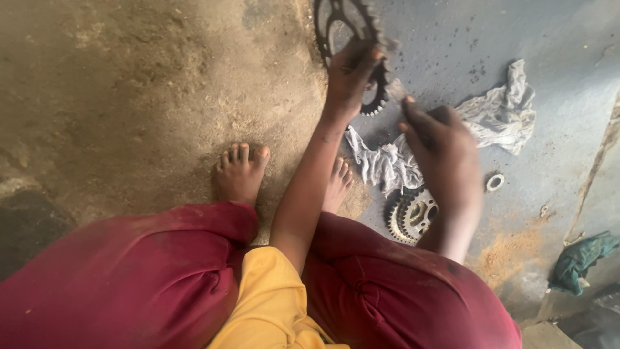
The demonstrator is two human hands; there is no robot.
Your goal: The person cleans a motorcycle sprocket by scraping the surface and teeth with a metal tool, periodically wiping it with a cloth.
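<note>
Crouched low: my left hand [352, 74] fingers grip large dark toothed steel sprocket [352, 39], held on edge over grey floor [452, 39]; right hand [442, 152] fingers pinch something blurred beside it. Greasy teeth could slip, drop onto bare foot [240, 171]

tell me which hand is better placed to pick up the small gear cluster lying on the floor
Right, probably. The right hand hovers just above the gear cluster by the grey rag, though it seems to pinch something small. The left hand is farther up, gripping the large sprocket.
</note>
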